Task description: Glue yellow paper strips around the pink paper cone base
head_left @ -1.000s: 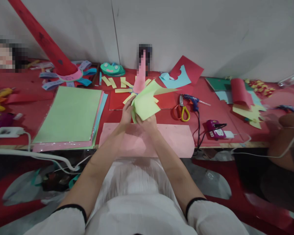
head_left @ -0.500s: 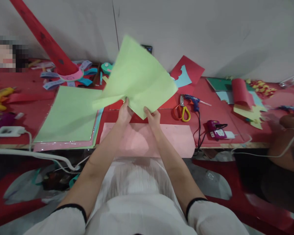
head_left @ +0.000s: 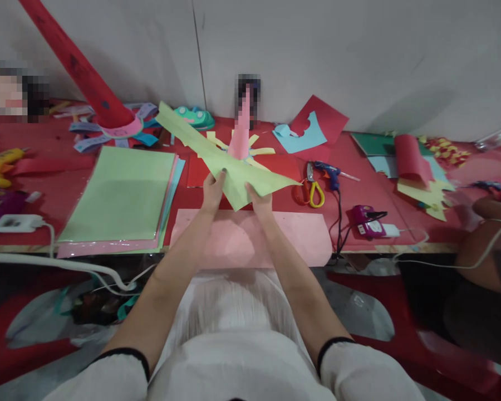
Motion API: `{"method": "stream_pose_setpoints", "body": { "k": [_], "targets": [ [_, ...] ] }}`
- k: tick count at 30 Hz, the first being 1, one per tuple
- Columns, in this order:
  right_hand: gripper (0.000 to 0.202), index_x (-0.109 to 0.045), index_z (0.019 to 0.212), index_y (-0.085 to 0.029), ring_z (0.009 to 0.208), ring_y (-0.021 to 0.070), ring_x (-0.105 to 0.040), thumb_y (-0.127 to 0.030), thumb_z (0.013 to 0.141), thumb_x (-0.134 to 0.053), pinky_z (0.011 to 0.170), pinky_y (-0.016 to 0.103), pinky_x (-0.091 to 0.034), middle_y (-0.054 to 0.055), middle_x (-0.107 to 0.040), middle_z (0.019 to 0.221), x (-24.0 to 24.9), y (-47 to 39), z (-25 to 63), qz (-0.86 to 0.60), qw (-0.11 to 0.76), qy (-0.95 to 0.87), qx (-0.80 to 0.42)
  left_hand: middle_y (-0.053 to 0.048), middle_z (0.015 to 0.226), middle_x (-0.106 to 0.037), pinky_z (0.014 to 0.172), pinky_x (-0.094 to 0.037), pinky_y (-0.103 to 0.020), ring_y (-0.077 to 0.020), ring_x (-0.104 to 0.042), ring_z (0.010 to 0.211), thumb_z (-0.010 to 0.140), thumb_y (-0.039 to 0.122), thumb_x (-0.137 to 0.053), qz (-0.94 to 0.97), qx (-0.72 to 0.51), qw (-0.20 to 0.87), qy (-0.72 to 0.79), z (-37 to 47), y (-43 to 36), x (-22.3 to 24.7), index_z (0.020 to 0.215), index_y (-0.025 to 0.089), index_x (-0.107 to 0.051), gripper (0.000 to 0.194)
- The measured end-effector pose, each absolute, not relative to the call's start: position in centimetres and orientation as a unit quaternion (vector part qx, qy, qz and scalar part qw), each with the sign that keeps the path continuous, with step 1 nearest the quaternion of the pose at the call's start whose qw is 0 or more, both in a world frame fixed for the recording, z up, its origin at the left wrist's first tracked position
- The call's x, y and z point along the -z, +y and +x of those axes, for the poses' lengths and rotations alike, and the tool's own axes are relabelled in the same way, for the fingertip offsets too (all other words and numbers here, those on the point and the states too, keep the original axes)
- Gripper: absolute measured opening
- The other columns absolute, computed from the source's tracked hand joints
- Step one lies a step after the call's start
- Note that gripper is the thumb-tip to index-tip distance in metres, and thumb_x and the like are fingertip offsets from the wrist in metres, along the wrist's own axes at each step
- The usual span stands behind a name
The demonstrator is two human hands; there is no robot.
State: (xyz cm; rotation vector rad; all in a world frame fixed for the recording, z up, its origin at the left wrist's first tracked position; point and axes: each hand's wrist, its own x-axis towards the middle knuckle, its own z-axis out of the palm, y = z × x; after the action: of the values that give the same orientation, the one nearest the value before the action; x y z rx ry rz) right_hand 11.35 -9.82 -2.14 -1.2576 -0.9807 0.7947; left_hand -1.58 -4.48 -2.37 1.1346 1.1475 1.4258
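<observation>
A light green sheet of paper (head_left: 244, 181) is held up at its near corner by both hands. My left hand (head_left: 212, 192) pinches it, thumb on top, and my right hand (head_left: 259, 199) grips it a little to the right. The sheet is bent, its far part tipped down and one long flap pointing up left. Just behind it stands a pink paper cone (head_left: 239, 142) with yellow strips spread around its base. Under my wrists lies a pink sheet (head_left: 292, 236), curving over the table edge.
Left lies a stack of coloured paper (head_left: 117, 200). Scissors (head_left: 313, 189) and a blue glue gun (head_left: 329, 174) lie right. A red paper cone (head_left: 87, 83) stands back left, a yellow glue gun (head_left: 2, 166) far left. Another person's hand (head_left: 495, 206) is at the right edge.
The green sheet has tipped from nearly upright to low and bent, uncovering the pink cone and the green frog-like item behind. Both hands keep their hold and have hardly moved.
</observation>
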Motion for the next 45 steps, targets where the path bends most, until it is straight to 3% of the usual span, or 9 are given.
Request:
{"method": "stream_pose_setpoints", "body": {
  "k": [5, 14, 20, 27, 36, 39, 42, 45],
  "targets": [
    [0.051, -0.059, 0.113, -0.014, 0.119, 0.0251, -0.054, -0.047, 0.074, -0.063, 0.102, 0.045, -0.044, 0.013, -0.064, 0.116, 1.9, -10.0, 11.4, -0.562, 0.641, -0.421, -0.31, -0.008, 0.106, -0.066, 0.086, -0.048, -0.036, -0.023, -0.06, 0.1, 0.071, 0.042, -0.066, 0.537, -0.543, 0.489, 0.421, -0.5, -5.3, 2.2, 0.101, 0.02, -0.058, 0.038],
    [0.054, -0.058, 0.118, -0.013, 0.115, 0.0246, -0.057, -0.048, 0.076, -0.06, 0.1, 0.044, -0.046, 0.015, -0.063, 0.118, 2.0, -10.1, 11.1, -0.566, 0.631, -0.409, -0.337, -0.007, 0.103, -0.066, 0.091, -0.045, -0.038, -0.0233, -0.059, 0.102, 0.079, 0.034, -0.057, 0.549, -0.553, 0.438, 0.449, -0.4, -5.2, 2.6, 0.101, 0.021, -0.06, 0.026],
    [0.055, -0.057, 0.121, -0.015, 0.118, 0.0235, -0.055, -0.049, 0.078, -0.059, 0.1, 0.044, -0.046, 0.012, -0.065, 0.116, 1.7, -10.6, 11.0, -0.566, 0.627, -0.412, -0.342, -0.007, 0.114, -0.063, 0.099, -0.04, -0.039, -0.0248, -0.054, 0.113, 0.081, 0.035, -0.056, 0.573, -0.546, 0.432, 0.432, -0.5, -5.4, 2.4, 0.106, 0.022, -0.06, 0.028],
    [0.057, -0.054, 0.125, -0.018, 0.123, 0.0224, -0.051, -0.052, 0.079, -0.056, 0.103, 0.045, -0.042, 0.011, -0.06, 0.124, 1.2, -10.9, 11.0, -0.561, 0.63, -0.406, -0.351, -0.008, 0.107, -0.065, 0.094, -0.044, -0.038, -0.0261, -0.055, 0.111, 0.08, 0.04, -0.058, 0.579, -0.534, 0.44, 0.43, -0.6, -5.7, 1.9, 0.1, 0.02, -0.061, 0.029],
    [0.046, -0.063, 0.111, -0.02, 0.119, 0.0215, -0.054, -0.042, 0.071, -0.067, 0.106, 0.038, -0.039, 0.007, -0.065, 0.117, 1.1, -10.7, 10.8, -0.516, 0.626, -0.398, -0.428, -0.008, 0.09, -0.069, 0.081, -0.051, -0.035, -0.0249, -0.063, 0.093, 0.08, 0.041, -0.058, 0.588, -0.517, 0.391, 0.484, -0.7, -5.4, 1.9, 0.088, 0.017, -0.062, 0.026],
    [0.041, -0.065, 0.105, -0.022, 0.119, 0.02, -0.053, -0.043, 0.07, -0.068, 0.105, 0.035, -0.039, 0.005, -0.066, 0.112, 1.3, -10.7, 10.7, -0.503, 0.629, -0.399, -0.437, -0.008, 0.094, -0.069, 0.079, -0.051, -0.034, -0.0234, -0.064, 0.092, 0.082, 0.042, -0.056, 0.589, -0.526, 0.387, 0.477, -0.8, -5.5, 1.9, 0.093, 0.017, -0.062, 0.028],
    [0.036, -0.066, 0.094, -0.021, 0.103, 0.0214, -0.062, -0.046, 0.068, -0.069, 0.093, 0.037, -0.048, 0.005, -0.069, 0.093, 1.9, -10.4, 10.7, -0.523, 0.611, -0.379, -0.457, -0.008, 0.098, -0.069, 0.081, -0.051, -0.034, -0.0233, -0.064, 0.094, 0.082, 0.044, -0.055, 0.584, -0.542, 0.387, 0.464, -0.8, -5.3, 2.2, 0.096, 0.017, -0.062, 0.031],
    [0.032, -0.064, 0.077, -0.019, 0.067, 0.0192, -0.063, -0.05, 0.068, -0.068, 0.067, 0.036, -0.053, 0.002, -0.062, 0.063, 2.3, -10.2, 10.8, -0.549, 0.561, -0.352, -0.509, -0.008, 0.1, -0.069, 0.083, -0.05, -0.034, -0.023, -0.063, 0.096, 0.082, 0.044, -0.056, 0.578, -0.55, 0.38, 0.468, -0.8, -5.2, 2.5, 0.097, 0.018, -0.062, 0.031]
  ]
}}
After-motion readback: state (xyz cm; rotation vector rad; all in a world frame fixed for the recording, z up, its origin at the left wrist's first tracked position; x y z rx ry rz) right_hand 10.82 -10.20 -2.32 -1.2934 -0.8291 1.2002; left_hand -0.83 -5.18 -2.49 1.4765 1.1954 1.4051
